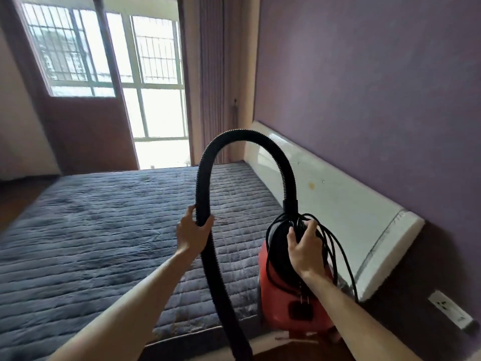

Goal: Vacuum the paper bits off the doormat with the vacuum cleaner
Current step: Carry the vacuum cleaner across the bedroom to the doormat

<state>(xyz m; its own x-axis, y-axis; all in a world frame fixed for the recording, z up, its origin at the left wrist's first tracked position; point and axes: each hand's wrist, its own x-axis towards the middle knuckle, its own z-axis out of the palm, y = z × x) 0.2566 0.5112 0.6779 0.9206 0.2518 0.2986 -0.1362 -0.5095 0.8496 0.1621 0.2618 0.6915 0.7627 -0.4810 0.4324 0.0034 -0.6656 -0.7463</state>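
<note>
Head view: left hand (194, 231) wraps round black hose (205, 183). Right hand (304, 246) grips top of red vacuum cleaner (283, 295), cord (335, 246) coiled there. Doormat, paper bits not seen. Looks like vacuuming not begun.

Red vacuum cleaner (283, 295), black top, upright, black ribbed hose (244, 133) arching above, cord (328, 243) looped round top

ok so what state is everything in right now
left hand: grips the hose
right hand: grips the top of the vacuum cleaner, over the cord
hose: arched up, joined to vacuum cleaner
vacuum cleaner: upright beside the bed
cord: wound round the top, unplugged
wall socket: nothing plugged in
door: open
</note>
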